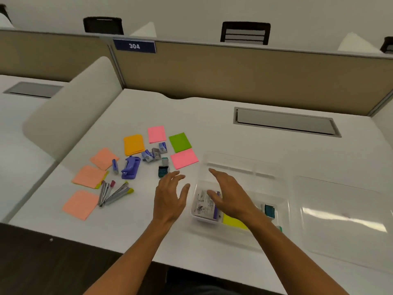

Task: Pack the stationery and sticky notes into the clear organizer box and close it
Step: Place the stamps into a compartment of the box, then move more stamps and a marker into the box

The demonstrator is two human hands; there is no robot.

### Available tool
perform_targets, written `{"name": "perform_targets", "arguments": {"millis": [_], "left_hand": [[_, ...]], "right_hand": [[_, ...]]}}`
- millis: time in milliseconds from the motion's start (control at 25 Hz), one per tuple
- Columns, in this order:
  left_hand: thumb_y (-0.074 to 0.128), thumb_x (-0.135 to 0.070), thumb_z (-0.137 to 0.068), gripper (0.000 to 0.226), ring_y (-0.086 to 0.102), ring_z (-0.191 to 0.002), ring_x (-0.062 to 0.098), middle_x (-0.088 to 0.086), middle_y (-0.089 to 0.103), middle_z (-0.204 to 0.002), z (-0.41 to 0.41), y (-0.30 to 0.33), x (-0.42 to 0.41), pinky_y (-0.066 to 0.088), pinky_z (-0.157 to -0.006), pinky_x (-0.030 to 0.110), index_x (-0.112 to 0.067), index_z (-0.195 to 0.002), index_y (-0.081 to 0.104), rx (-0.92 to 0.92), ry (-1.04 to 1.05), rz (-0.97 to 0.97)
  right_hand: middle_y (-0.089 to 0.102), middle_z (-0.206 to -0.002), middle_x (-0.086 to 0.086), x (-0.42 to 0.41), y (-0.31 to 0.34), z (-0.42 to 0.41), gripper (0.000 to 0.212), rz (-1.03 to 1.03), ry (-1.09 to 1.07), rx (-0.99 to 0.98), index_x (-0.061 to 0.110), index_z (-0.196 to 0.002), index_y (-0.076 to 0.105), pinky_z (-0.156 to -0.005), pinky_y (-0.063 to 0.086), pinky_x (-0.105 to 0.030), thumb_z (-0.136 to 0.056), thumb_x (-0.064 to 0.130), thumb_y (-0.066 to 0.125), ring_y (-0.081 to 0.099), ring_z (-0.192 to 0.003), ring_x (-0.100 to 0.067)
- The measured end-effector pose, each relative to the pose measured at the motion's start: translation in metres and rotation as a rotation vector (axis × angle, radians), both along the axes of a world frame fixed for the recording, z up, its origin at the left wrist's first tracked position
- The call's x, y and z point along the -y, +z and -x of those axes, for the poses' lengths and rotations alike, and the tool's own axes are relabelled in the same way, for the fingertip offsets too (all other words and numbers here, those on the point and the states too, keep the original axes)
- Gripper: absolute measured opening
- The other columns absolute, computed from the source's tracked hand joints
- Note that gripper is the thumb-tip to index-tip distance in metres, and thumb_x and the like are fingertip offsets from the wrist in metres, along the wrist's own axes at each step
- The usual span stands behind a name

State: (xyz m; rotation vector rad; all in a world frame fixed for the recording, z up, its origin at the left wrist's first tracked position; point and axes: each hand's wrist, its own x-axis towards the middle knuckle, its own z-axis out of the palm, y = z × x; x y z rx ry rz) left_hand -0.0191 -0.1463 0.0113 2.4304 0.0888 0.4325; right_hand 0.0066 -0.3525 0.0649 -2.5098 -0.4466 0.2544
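Organizer box (pixel 244 167) sits open on the table (pixel 212 128), near right; right hand (pixel 229 195) hovers over it, left hand (pixel 170 194) just beside, both relaxed, holding nothing. Sticky notes (pixel 133 144) lie far left.

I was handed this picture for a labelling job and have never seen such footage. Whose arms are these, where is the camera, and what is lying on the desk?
There is no machine here: a person wears a camera on the head, so the single view looks forward and down at their own arms. The left hand and right hand are both open, with nothing in their grip. The right one hovers over the clear organizer box, which already holds a printed packet and a yellow sticky pad. Its lid lies to the right. Left of the box, on the white desk, lie more sticky notes, markers, a purple stapler and small staple boxes.
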Motion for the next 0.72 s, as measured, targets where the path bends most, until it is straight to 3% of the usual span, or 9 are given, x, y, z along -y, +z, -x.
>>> {"name": "perform_targets", "arguments": {"millis": [200, 480, 560, 720], "left_hand": [[0.064, -0.035, -0.089, 0.036, 0.049, -0.126, 0.02, 0.003, 0.057, -0.135, 0.015, -0.009, -0.058, 0.043, -0.104, 0.038, -0.019, -0.122, 0.062, -0.057, 0.133, -0.025], [0.066, -0.036, -0.088, 0.042, 0.052, -0.123, 0.024, 0.005, 0.055, -0.136, 0.013, -0.02, -0.136, 0.052, -0.095, 0.04, -0.017, -0.126, 0.058, -0.152, 0.292, 0.034], [0.067, -0.034, -0.087, 0.044, 0.05, -0.126, 0.024, 0.005, 0.054, -0.137, 0.009, -0.022, -0.154, 0.048, -0.096, 0.038, -0.016, -0.126, 0.058, -0.167, 0.331, 0.02], [0.069, -0.037, -0.085, 0.042, 0.045, -0.13, 0.026, 0.005, 0.055, -0.136, 0.002, -0.031, -0.182, 0.04, -0.102, 0.048, -0.019, -0.122, 0.061, -0.224, 0.395, -0.069]], "right_hand": [[0.029, -0.158, 0.003, -0.059, 0.001, -0.015, 0.066, 0.087, 0.156, 0.091, 0.026, -0.153, 0.022, -0.12, 0.011, -0.034, -0.096, 0.04, 0.052, 0.012, -0.15, -0.022], [0.028, -0.158, 0.001, -0.137, -0.007, -0.038, 0.067, 0.125, 0.26, 0.002, 0.024, -0.153, 0.021, -0.118, 0.021, -0.035, -0.097, 0.04, 0.053, 0.024, -0.145, -0.021], [0.029, -0.158, 0.0, -0.153, -0.014, -0.045, 0.067, 0.146, 0.265, -0.038, 0.023, -0.153, 0.022, -0.117, 0.025, -0.036, -0.096, 0.039, 0.054, 0.028, -0.143, -0.021], [0.021, -0.16, -0.001, -0.179, -0.033, -0.056, 0.07, 0.222, 0.254, -0.092, 0.022, -0.153, 0.02, -0.116, 0.027, -0.038, -0.095, 0.038, 0.055, 0.026, -0.144, -0.024]]}}
